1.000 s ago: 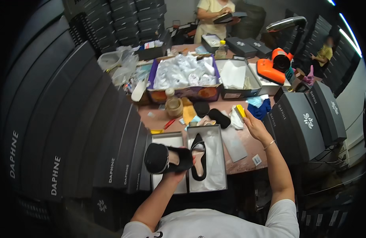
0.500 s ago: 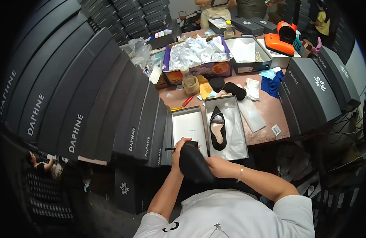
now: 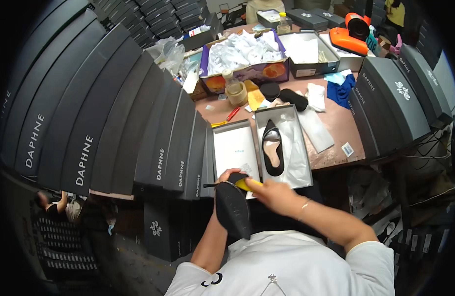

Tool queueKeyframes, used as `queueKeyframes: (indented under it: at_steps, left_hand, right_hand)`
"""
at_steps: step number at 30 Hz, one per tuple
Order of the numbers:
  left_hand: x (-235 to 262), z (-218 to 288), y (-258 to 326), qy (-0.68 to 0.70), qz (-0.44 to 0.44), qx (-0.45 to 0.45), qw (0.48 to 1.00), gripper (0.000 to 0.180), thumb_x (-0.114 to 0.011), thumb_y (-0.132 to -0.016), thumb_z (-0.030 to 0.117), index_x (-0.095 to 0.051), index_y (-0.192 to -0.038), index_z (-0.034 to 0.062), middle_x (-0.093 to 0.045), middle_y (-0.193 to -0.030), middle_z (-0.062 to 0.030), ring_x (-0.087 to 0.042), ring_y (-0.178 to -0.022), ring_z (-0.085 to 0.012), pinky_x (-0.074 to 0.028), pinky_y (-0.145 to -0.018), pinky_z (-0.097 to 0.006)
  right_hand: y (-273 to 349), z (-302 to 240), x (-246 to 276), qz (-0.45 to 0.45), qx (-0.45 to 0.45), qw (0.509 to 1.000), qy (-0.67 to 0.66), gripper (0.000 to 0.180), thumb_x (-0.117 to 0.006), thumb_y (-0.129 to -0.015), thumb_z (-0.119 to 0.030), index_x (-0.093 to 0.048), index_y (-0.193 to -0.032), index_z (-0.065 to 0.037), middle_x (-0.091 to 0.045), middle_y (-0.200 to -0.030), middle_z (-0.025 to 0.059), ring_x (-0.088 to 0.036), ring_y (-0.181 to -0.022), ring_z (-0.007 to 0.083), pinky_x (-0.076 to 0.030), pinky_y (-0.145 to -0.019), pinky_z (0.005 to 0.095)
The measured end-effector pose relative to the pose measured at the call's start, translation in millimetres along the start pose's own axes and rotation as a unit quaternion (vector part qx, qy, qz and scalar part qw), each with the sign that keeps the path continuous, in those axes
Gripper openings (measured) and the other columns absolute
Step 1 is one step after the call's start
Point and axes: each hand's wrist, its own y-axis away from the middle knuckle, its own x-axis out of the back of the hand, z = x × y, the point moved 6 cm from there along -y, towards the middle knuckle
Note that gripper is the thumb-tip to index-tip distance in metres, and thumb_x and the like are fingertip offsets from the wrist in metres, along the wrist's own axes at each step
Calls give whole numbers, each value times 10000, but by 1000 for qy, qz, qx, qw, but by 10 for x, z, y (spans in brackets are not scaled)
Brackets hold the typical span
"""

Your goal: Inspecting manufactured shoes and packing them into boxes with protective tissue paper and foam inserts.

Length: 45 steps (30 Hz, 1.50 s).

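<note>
My left hand (image 3: 226, 178) is closed around a black high-heeled shoe (image 3: 232, 209) held over my lap. Its dark sole faces up, the toe points down towards me, and the thin heel sticks out to the left. In my right hand (image 3: 278, 196), slightly smeared by motion, is a small yellow object (image 3: 250, 184) whose kind I cannot make out; it is up against the shoe near the heel end. Just beyond, a matching black pump (image 3: 273, 152) lies on white tissue in an open grey shoebox (image 3: 303, 148). Left of that box lies an open lid (image 3: 233, 143), white inside.
Long rows of dark shoeboxes (image 3: 114, 113) flank my left; more boxes (image 3: 392, 106) stand at right. On the pink table (image 3: 343, 130) are a purple carton (image 3: 247, 86) of white tissue, a glue-like bottle (image 3: 234, 90), a red cutter (image 3: 233, 114), black pads (image 3: 293, 99) and blue cloth (image 3: 341, 92).
My right hand has come off the shoe's sole edge and moved up towards the heel end, with the yellow object now showing. The shoe has turned, its toe pointing more straight down.
</note>
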Motion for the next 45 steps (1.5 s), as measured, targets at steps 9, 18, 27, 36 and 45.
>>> queueKeyframes:
  at_steps: [9, 18, 27, 36, 45]
  left_hand:
    - [506, -520, -111, 321, -16, 177, 930, 446, -544, -920, 357, -562, -1157, -20, -646, -1035, -231, -636, -959, -452, -531, -858, -545]
    - [-74, -138, 143, -231, -105, -91, 963, 312, -510, -958, 279, -557, -1134, 25, -629, -1010, -146, -635, -906, -280, -517, -902, -408]
    - [231, -193, -128, 112, 32, 195, 974, 222, -520, -925, 189, -588, -993, -12, -638, -931, -146, -660, -833, -298, -547, -786, -350]
    - [2, -128, -120, 89, -53, 151, 983, 346, -477, -918, 234, -593, -1031, -71, -638, -968, -196, -665, -891, -316, -547, -815, -380]
    - [153, -446, -212, 69, -38, 139, 987, 139, -521, -913, 85, -557, -963, -40, -607, -919, -191, -663, -866, -376, -567, -781, -490]
  right_hand:
    - [784, 180, 77, -44, -33, 925, -376, 607, -647, -891, -193, -397, -1432, -81, -641, -1130, 133, -593, -848, 138, -470, -824, 251]
    - [221, 24, -18, -40, 39, 995, 86, 534, -583, -898, -194, -424, -1408, -212, -531, -758, 140, -608, -591, 291, -508, -537, 383]
    - [257, -57, -23, 45, 55, 967, -246, 500, -577, -937, -235, -436, -1415, -202, -598, -807, 104, -586, -600, 194, -492, -566, 334]
    - [207, -65, 130, 3, -57, 994, -95, 425, -574, -928, -254, -514, -1333, -142, -618, -869, 187, -627, -716, 339, -510, -647, 402]
    - [201, 17, -224, 79, -46, 979, -182, 499, -559, -928, -234, -435, -1395, -108, -625, -846, 229, -622, -701, 386, -481, -574, 436]
